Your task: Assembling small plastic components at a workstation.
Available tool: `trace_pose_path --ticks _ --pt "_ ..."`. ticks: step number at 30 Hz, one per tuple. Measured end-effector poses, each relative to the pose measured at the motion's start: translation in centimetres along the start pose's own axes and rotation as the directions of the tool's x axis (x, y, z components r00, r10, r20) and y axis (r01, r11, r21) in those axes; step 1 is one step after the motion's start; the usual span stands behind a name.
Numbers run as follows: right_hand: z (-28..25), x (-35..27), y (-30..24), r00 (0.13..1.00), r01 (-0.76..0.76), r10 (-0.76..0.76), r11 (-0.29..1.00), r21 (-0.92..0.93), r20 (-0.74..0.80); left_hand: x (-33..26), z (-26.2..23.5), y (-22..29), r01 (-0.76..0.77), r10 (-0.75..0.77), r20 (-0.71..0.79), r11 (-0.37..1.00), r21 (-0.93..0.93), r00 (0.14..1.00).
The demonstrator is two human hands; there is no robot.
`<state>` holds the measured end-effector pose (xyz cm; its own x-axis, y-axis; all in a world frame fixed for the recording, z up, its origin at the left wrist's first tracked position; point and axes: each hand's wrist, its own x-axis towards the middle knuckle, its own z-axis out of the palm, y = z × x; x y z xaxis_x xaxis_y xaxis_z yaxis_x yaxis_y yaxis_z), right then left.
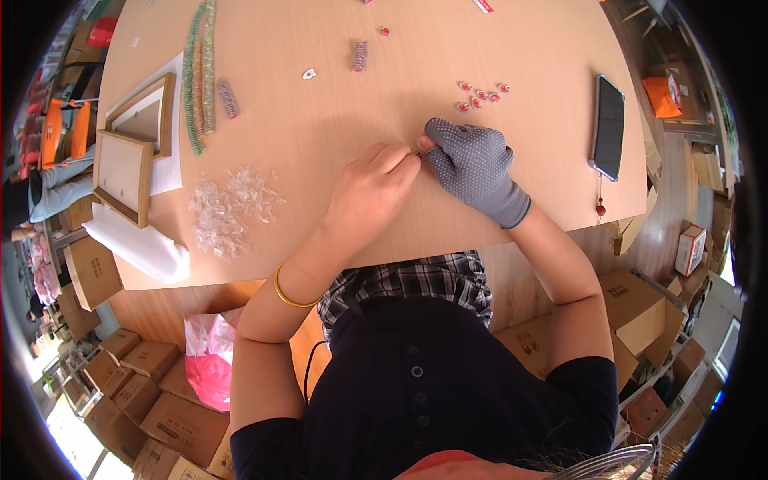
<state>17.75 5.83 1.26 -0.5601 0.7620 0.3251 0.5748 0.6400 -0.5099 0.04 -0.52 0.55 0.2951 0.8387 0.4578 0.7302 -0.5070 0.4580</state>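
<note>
Both hands, left hand point(374, 186) and gloved right hand point(472, 164), pinch a tiny piece point(418, 150) between their fingertips.

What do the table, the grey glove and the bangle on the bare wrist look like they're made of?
The pale round table looks like wood or wood-look laminate: matte, with a fine straight grain. The grey dotted glove on the right hand seems to be knitted fabric with small grip dots, probably rubbery. The thin yellow bangle on the left wrist shines like metal, possibly gold-coloured; plastic cannot be ruled out.
</note>
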Motion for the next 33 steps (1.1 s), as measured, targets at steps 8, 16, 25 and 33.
trace_pose_path --ticks 8,16,25,33 --pt "-0.13 0.05 -0.06 0.999 0.004 -0.003 1.0 -0.004 0.036 -0.02 0.04 0.1 0.022 -0.022 0.007 0.999 -0.025 1.0" --pt "0.41 -0.4 0.4 0.998 -0.063 0.062 0.997 0.04 0.03 -0.16 0.23 -0.13 0.004 -0.004 -0.005 1.0 -0.024 1.0" --pt "0.36 -0.21 0.15 0.996 -0.09 0.089 0.996 0.025 0.011 -0.05 0.15 0.03 0.004 -0.004 -0.014 1.0 -0.004 1.0" --pt "0.6 -0.29 0.45 1.0 0.007 -0.007 0.999 -0.046 0.008 -0.02 -0.19 0.18 0.08 -0.079 0.06 0.997 -0.02 0.995"
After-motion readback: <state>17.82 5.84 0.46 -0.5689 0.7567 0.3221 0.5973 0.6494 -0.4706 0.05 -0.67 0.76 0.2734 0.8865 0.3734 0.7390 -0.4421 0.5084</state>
